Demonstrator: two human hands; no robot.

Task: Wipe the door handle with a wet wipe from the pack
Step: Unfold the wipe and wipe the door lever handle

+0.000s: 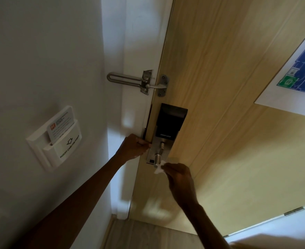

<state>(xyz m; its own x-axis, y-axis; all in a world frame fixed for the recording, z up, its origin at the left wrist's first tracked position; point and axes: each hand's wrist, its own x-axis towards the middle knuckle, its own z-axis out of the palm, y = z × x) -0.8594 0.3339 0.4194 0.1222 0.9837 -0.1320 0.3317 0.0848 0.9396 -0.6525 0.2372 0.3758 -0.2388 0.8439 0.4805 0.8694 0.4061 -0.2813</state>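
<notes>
A silver door handle (pixel 157 159) sticks out from the metal plate of a black smart lock (pixel 169 121) on a light wooden door (pixel 220 87). My right hand (pixel 179 177) pinches a small white wet wipe (pixel 159 168) against the handle's lower end. My left hand (pixel 134 147) rests on the door's edge beside the lock plate, fingers curled around that edge. The wipe pack is not in view.
A metal swing-bar door guard (pixel 130 80) bridges the white frame and door above the lock. A white key-card power holder (pixel 57 139) with a card in it is on the left wall. An evacuation plan (pixel 299 69) hangs on the door at right.
</notes>
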